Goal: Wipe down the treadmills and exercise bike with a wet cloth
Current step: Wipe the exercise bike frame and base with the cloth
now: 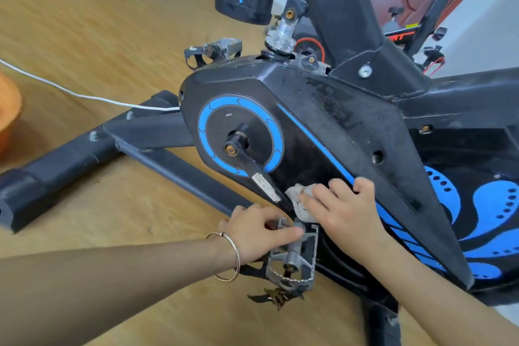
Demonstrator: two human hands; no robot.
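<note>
Exercise bike: the exercise bike (323,109) fills the middle and right of my view, and its black side cover with the blue stripe is the surface in hand
Cloth: the cloth (299,199) is bunched on the near lower edge of that cover, just right of the crank arm (255,168)
Right hand: my right hand (345,205) has its fingers bent over the wad, holding and pressing it to the cover
Left hand: my left hand (255,236), with a bangle (233,258) on the wrist, grips the near pedal (295,261) with thumb and fingers closed on its frame
Doing it well: I judge the pedal should be held steady so the crank cannot swing into the wiping hand; I would stroke along the stripe with overlapping passes, work the cloth into the edge behind the crank, then turn it to a clean face
Dull patches: the far upper part of the cover looks streaked and seems to need a pass
In the way: the crank arm and the toothed pedal crowd the cloth, so knuckles could catch
Around: a white cable (84,97) runs over the wooden floor from the left to the bike, an orange basin (8,109) sits at the left edge, and a second bike (415,34) stands far right
Treadmills: I cannot tell whether any is in view
</note>
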